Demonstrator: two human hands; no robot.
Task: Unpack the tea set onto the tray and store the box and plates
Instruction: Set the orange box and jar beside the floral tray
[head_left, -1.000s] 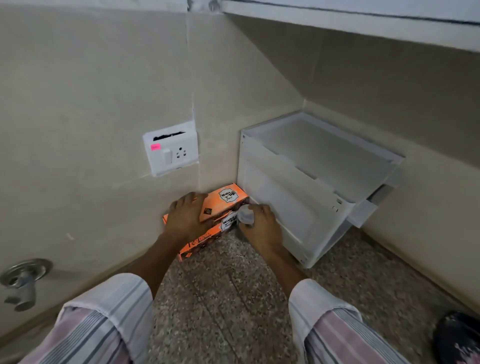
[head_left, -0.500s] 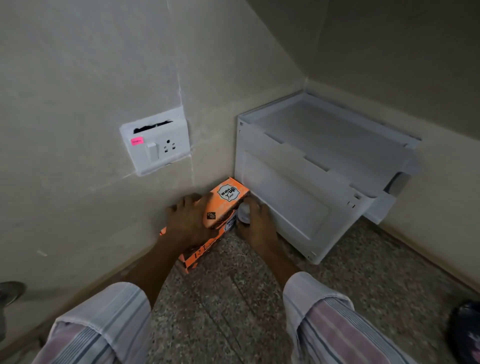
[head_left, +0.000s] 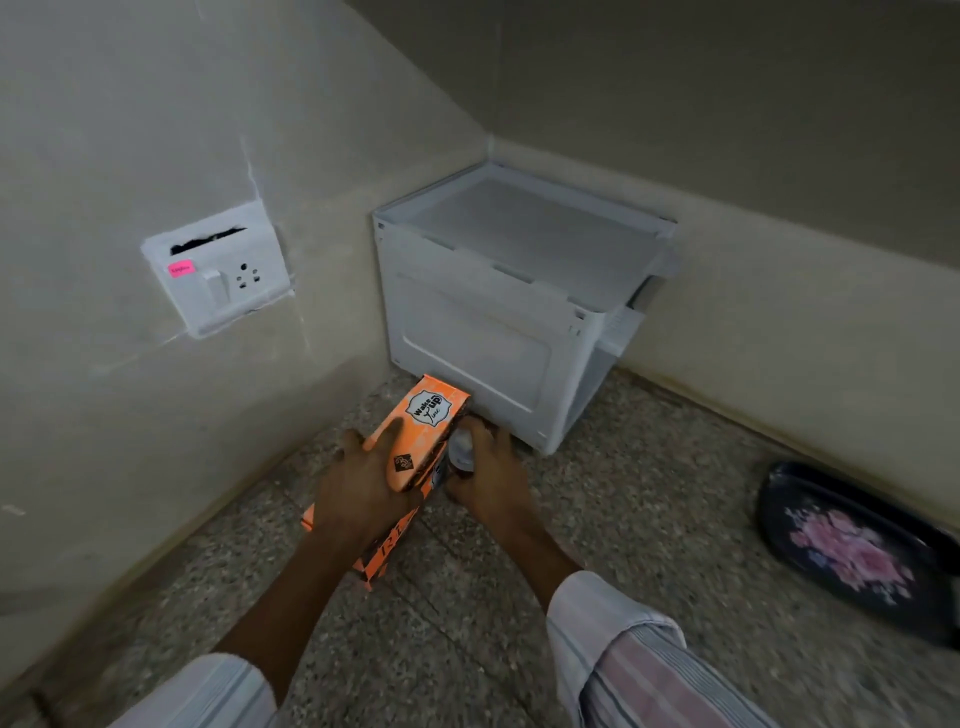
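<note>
An orange tea set box (head_left: 423, 423) with a "Wake up Time" label lies on the speckled stone floor, its far end touching the white plastic storage unit (head_left: 498, 322) in the corner. My left hand (head_left: 363, 488) lies over the box's top and near side. My right hand (head_left: 485, 478) presses against the box's right side, with something small and white under its fingers that I cannot identify. A black tray (head_left: 852, 551) with pink flowers rests on the floor at the right.
Beige walls close in on the left and behind. A white switch and socket plate (head_left: 218, 270) with a pink sticker sits low on the left wall. Open floor stretches between the storage unit and the tray.
Both hands have drawn the box away from the left wall, toward me and beside the storage unit. The view has turned right, bringing the flowered tray into sight.
</note>
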